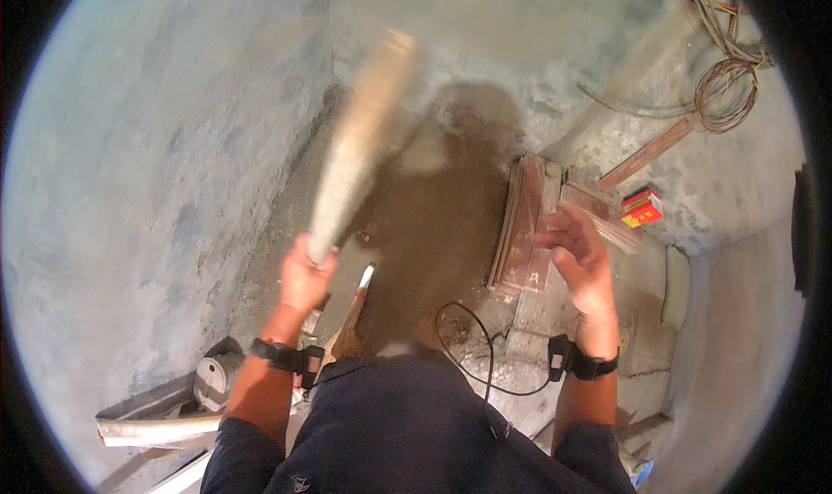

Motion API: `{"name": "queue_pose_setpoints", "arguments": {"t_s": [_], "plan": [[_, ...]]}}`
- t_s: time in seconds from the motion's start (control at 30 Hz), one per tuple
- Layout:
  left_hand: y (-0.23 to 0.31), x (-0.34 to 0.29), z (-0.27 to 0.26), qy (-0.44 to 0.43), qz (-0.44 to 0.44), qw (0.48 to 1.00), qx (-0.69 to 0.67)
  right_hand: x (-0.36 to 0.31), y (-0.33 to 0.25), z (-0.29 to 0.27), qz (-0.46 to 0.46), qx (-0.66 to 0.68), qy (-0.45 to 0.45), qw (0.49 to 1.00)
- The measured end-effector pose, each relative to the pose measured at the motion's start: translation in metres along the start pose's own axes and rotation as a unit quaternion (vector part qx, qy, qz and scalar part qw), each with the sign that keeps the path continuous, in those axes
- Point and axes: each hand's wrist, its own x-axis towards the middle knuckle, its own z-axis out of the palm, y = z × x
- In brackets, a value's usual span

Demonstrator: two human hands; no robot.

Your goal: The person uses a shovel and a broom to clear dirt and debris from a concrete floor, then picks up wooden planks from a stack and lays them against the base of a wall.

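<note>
My left hand (305,277) is closed round the lower end of a long pale strip (360,147). Motion smears the strip, so its material is hard to tell; it points up and away, tilted to the right. My right hand (579,256) has its fingers apart and nothing in them. It hovers over or beside a stack of reddish-brown flat strips (523,225) on the floor; whether it touches them I cannot tell. Beside my left forearm lies a hand broom (351,325) with a white end.
Further right are more strips (598,204), a red and yellow box (641,208) and a coil of cable (726,95) by the wall. A black cable (490,355) loops near my right wrist. At lower left sit a white round container (212,381) and a long pale length (160,431).
</note>
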Motion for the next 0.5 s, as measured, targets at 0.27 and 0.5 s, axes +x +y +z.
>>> {"name": "queue_pose_setpoints", "arguments": {"t_s": [0.27, 0.5], "plan": [[0.049, 0.002, 0.157, -0.216, -0.055, 0.97, 0.093, 0.076, -0.022, -0.051, -0.09, 0.043, -0.013, 0.995], [0.048, 0.029, 0.207, -0.286, -0.079, 0.953, 0.066, 0.151, 0.023, -0.06, -0.064, 0.055, -0.106, 0.991]]}}
